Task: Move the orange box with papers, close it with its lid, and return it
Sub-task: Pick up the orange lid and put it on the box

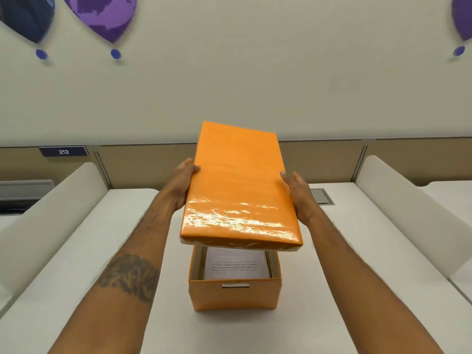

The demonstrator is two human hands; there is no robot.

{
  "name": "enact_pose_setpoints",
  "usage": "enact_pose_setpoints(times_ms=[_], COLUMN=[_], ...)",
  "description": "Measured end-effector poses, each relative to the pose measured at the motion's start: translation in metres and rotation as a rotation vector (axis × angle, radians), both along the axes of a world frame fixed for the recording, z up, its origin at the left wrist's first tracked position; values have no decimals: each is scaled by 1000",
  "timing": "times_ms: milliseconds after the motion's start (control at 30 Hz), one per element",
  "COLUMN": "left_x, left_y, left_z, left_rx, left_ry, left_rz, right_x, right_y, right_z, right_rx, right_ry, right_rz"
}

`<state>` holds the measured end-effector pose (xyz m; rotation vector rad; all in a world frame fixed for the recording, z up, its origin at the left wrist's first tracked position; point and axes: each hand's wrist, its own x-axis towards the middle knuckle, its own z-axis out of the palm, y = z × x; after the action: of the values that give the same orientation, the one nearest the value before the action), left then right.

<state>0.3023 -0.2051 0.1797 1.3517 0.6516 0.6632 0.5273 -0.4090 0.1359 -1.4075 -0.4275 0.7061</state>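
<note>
An orange box (pixel 234 295) stands on the white desk (pixel 102 264) in front of me, with a slot handle on its near side. White printed papers (pixel 233 264) lie inside it. A glossy orange lid (pixel 237 185) hangs above the box, tilted with its far end raised; it hides the back of the box. My left hand (pixel 184 182) grips the lid's left edge. Against the right edge presses my right hand (pixel 297 192).
White padded dividers (pixel 48 223) (pixel 408 208) rise on both sides of the desk. A grey cable hatch (pixel 322 196) sits at the back right. A brown panel with a sign reading 212 (pixel 63 151) runs behind, under a beige wall with purple decorations (pixel 104 14).
</note>
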Motion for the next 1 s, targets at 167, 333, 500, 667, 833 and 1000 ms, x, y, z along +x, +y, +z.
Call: enact_pose_setpoints(times_ms=[167, 333, 500, 667, 833, 1000], left_x=[2, 2, 4, 2, 1, -4], left_y=[11, 9, 10, 10, 7, 7], left_z=[-37, -75, -113, -145, -159, -164], left_rx=[47, 174, 102, 43, 22, 14], left_ry=[138, 265, 317, 387, 417, 409], left_rz=[-25, -64, -32, -9, -2, -6], right_x=[-12, -14, -12, -14, -19, -21], right_y=[13, 15, 24, 29, 27, 28], right_z=[-23, -46, -68, -92, -111, -118], right_rx=[-49, -156, -259, -319, -343, -344], right_ry=[-30, -80, -122, -114, -119, -101], right_rz=[-38, -36, -1, 12, 33, 41])
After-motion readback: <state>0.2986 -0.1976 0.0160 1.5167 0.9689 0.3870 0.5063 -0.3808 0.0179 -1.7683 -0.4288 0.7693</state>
